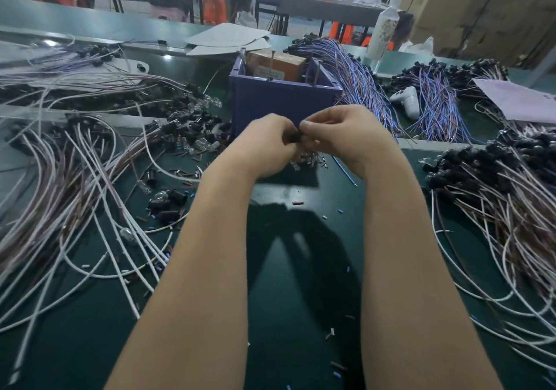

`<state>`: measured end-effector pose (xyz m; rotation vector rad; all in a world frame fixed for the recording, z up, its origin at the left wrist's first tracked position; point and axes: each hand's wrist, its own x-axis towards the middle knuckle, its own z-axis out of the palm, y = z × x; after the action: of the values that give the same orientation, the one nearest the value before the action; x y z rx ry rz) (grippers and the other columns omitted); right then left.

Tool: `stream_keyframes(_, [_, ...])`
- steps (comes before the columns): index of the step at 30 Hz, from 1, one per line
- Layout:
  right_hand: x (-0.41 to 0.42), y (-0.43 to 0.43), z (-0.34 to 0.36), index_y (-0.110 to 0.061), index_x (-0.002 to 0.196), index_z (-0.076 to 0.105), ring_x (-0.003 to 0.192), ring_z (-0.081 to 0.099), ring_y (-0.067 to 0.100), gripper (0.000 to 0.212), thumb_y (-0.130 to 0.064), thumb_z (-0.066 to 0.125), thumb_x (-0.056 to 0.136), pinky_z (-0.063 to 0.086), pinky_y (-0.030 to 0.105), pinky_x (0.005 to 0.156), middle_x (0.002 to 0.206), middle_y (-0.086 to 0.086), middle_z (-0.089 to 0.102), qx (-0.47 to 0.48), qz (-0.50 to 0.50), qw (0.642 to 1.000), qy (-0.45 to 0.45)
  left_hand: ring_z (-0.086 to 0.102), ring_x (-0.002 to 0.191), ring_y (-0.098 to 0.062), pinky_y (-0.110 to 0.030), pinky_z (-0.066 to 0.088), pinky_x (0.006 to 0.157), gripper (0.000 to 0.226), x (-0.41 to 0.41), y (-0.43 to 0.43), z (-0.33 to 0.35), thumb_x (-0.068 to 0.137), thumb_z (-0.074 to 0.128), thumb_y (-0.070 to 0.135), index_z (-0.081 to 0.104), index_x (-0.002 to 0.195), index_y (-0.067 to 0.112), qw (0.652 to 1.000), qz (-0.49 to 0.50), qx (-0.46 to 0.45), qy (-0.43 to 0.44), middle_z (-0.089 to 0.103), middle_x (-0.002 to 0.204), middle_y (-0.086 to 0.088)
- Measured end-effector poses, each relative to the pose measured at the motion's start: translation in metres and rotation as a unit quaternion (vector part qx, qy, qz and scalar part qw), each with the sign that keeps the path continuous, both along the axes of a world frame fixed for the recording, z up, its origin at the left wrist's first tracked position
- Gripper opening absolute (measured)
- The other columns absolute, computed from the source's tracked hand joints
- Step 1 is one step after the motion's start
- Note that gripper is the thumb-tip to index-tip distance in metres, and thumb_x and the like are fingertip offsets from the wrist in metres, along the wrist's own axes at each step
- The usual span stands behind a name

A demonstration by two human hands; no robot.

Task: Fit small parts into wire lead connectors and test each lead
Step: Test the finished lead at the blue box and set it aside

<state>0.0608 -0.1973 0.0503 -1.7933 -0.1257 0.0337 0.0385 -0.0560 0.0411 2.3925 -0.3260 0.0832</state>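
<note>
Black, small and half covered, one connector [295, 137] is between my two hands, above the green table [90, 344] and just before the one purple box [282, 103]. My left hand [266, 145] grips it with curled fingers; my right hand [340, 136] pinches its end. Its wire is hidden.

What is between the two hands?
A small black connector, pinched by the left hand and the right hand where their fingertips meet. The head view shows it.
</note>
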Motion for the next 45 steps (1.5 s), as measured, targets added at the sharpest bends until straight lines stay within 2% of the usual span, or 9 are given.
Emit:
stream_keyframes(3, [0.001,0.001,-0.004,0.0,0.081,0.066,0.055,0.061,0.01,0.007,-0.005,0.064,0.087,0.052,0.015,0.057,0.074,0.014,0.063,0.092,0.027,0.995,0.036,0.068,0.083,-0.012,-0.03,0.052,0.079,0.016,0.0,0.007,0.001,0.09,0.059,0.018,0.072,0.093,0.011,0.998,-0.012,-0.067,-0.002,0.074,0.084,-0.002])
stream_keyframes(6, [0.001,-0.002,-0.009,0.0,0.083,0.065,0.058,0.05,0.015,0.013,-0.01,0.061,0.09,0.05,0.018,0.058,0.073,0.013,0.058,0.05,0.042,0.997,0.037,0.063,0.064,-0.001,-0.022,0.047,0.067,0.016,0.0,0.006,0.0,0.09,0.061,0.024,0.071,0.094,0.013,0.995,-0.006,-0.102,-0.009,0.073,0.078,0.003])
stream_keyframes(13, [0.004,0.013,-0.012,-0.004,0.071,0.061,0.051,0.045,0.01,0.023,-0.008,0.056,0.093,0.042,0.019,0.055,0.059,0.004,0.057,0.22,0.045,0.973,0.055,0.067,0.073,-0.013,-0.028,0.052,0.075,0.013,0.001,0.011,0.002,0.092,0.06,0.017,0.067,0.093,0.006,0.986,0.002,-0.168,-0.023,0.072,0.078,-0.005])
stream_keyframes(16, [0.006,0.027,-0.016,-0.006,0.076,0.061,0.061,0.052,0.019,0.019,-0.016,0.059,0.093,0.044,0.024,0.057,0.071,0.01,0.059,0.025,-0.022,0.998,-0.051,0.068,0.082,-0.021,-0.038,0.053,0.085,0.013,0.005,0.014,-0.003,0.091,0.06,0.018,0.067,0.091,0.008,0.986,0.05,-0.157,-0.013,0.073,0.084,-0.01])
stream_keyframes(19, [0.005,0.036,-0.016,-0.016,0.082,0.06,0.075,0.056,0.016,0.013,-0.025,0.061,0.091,0.041,0.025,0.068,0.071,-0.005,0.06,-0.173,-0.082,0.965,-0.177,0.068,0.087,-0.024,-0.042,0.053,0.088,0.012,0.009,0.014,-0.005,0.091,0.061,0.022,0.066,0.083,0.014,0.983,0.1,-0.155,-0.005,0.072,0.085,-0.01])
stream_keyframes(23, [0.009,0.034,-0.021,-0.012,0.077,0.058,0.076,0.057,0.028,0.02,-0.022,0.058,0.094,0.044,0.036,0.068,0.076,0.008,0.059,-0.01,-0.06,0.993,-0.098,0.063,0.069,-0.012,-0.03,0.049,0.075,0.016,0.009,0.014,0.0,0.091,0.061,0.028,0.064,0.077,0.021,0.984,0.082,-0.16,-0.003,0.071,0.073,0.001])
stream_keyframes(28, [0.014,0.031,-0.026,-0.007,0.071,0.055,0.046,0.036,0.01,0.027,-0.016,0.054,0.096,0.033,0.017,0.042,0.051,0.0,0.046,0.173,-0.005,0.985,0.009,0.057,0.053,0.002,-0.024,0.044,0.064,0.018,0.008,0.015,0.004,0.091,0.061,0.027,0.067,0.078,0.018,0.986,0.06,-0.152,0.015,0.07,0.068,0.004])
stream_keyframes(35, [0.015,0.032,-0.028,-0.005,0.063,0.053,0.038,0.032,0.004,0.034,-0.011,0.052,0.097,0.028,0.014,0.036,0.047,0.0,0.045,0.234,0.009,0.968,0.092,0.051,0.048,0.002,-0.021,0.039,0.054,0.022,0.008,0.016,0.007,0.091,0.06,0.028,0.067,0.073,0.019,0.992,0.063,-0.102,0.031,0.067,0.063,0.005])
stream_keyframes(45, [0.017,0.033,-0.029,-0.003,0.069,0.053,0.044,0.035,0.01,0.03,-0.012,0.05,0.098,0.03,0.015,0.035,0.054,0.004,0.045,0.231,-0.007,0.967,0.109,0.064,0.075,-0.015,-0.027,0.049,0.074,0.018,0.007,0.013,0.005,0.092,0.059,0.027,0.067,0.081,0.016,0.994,0.058,-0.083,0.037,0.073,0.079,-0.004])
